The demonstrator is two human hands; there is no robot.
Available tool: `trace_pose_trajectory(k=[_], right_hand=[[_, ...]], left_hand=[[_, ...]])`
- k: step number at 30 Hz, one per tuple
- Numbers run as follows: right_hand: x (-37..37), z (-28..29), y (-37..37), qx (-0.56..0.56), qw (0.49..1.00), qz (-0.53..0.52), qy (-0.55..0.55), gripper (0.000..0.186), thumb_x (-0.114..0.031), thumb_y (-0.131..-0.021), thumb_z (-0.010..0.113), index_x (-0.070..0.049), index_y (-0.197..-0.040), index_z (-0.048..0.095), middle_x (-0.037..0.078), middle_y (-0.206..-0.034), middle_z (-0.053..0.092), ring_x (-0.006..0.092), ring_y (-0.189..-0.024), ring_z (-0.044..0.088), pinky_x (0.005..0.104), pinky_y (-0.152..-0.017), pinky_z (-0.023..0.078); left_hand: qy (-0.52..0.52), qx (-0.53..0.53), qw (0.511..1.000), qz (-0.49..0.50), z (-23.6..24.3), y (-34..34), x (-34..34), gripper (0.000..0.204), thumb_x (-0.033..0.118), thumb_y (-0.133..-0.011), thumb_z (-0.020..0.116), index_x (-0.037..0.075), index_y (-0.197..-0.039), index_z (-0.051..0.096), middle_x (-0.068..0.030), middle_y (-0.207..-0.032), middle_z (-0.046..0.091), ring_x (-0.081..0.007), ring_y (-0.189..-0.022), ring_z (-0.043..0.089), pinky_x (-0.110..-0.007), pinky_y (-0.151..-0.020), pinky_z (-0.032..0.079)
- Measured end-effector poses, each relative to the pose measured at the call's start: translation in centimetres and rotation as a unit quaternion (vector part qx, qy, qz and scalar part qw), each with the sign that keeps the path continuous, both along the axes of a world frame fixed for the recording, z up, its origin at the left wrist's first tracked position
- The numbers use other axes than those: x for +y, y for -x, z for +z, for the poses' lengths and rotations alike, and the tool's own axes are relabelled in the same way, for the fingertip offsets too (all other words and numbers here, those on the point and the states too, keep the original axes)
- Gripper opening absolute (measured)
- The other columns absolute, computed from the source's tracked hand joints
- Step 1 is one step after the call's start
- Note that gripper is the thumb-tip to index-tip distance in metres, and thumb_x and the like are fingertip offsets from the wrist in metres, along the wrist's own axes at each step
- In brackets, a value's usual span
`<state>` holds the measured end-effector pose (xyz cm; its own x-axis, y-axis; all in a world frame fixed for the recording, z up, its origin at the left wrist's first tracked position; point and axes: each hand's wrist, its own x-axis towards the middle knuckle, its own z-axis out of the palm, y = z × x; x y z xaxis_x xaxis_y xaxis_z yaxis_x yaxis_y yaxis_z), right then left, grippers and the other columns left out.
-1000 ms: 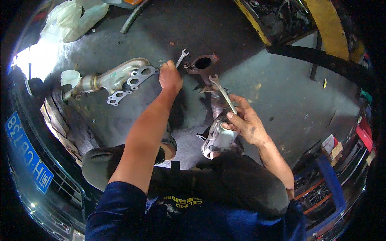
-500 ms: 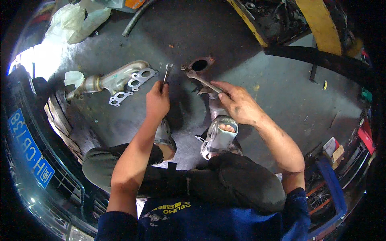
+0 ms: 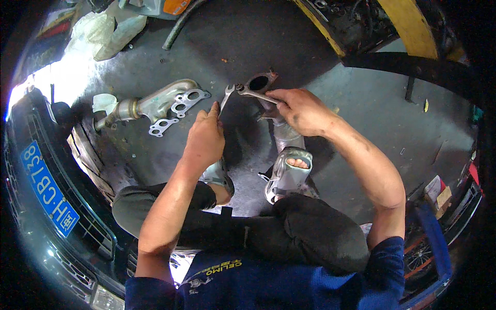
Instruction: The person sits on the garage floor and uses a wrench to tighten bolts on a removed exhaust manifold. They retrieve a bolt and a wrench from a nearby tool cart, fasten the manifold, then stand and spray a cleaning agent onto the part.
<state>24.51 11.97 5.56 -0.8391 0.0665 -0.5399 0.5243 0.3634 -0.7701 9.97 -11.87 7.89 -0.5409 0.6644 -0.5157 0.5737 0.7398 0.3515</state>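
Note:
My left hand [image 3: 205, 133] is closed round a wrench [image 3: 226, 97] whose open jaw points up, close to a bolt [image 3: 239, 87] at the flange's left corner. My right hand [image 3: 306, 111] grips a second, longer wrench [image 3: 258, 95], its head at that same bolt. The rusty flange [image 3: 259, 82] has a dark round opening and belongs to a metal exhaust pipe [image 3: 287, 135] running back toward my foot. Whether the left wrench touches the bolt I cannot tell. Left of my hands lies an exhaust manifold [image 3: 163, 102] with flat, holed flanges on the floor.
A dark car front [image 3: 77, 248] with a blue plate stands at the left. Farther off are a plastic bag [image 3: 93, 33] and a black hose [image 3: 178, 28]. Yellow metal beams [image 3: 411, 28] stand at the far right, and a blue frame [image 3: 435, 240] at the near right.
My left hand has moved right, bringing its wrench close to the bolt, with the open jaw now showing. The right wrench has swung flatter, its head still at the bolt.

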Motion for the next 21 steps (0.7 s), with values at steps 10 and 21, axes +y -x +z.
trace_pose_trajectory(k=[10,21], right_hand=[[-1.6,-0.2,1.2,-0.113,0.948,-0.132,0.267,0.037,-0.01,-0.095,0.052,0.002,-0.128,0.065,0.006,-0.081,0.063,0.0129,-0.063,0.059,0.0319,-0.058,0.05],[-2.2,-1.2,1.7,-0.168,0.831,-0.275,0.454,0.024,-0.014,-0.101,0.051,-0.001,-0.113,0.067,-0.003,-0.069,0.051,0.0048,-0.051,0.043,0.023,-0.042,0.032]], left_hand=[[0.039,-0.09,0.995,-0.023,0.1,1.7,2.7,0.048,0.007,-0.098,0.052,-0.005,-0.145,0.054,-0.0322,-0.12,0.064,-0.0472,-0.115,0.063,-0.051,-0.099,0.051],[0.089,-0.06,0.99,-0.088,1.2,3.3,2.6,0.05,0.006,-0.096,0.049,-0.008,-0.144,0.053,-0.0319,-0.122,0.065,-0.0447,-0.115,0.064,-0.049,-0.1,0.051]])
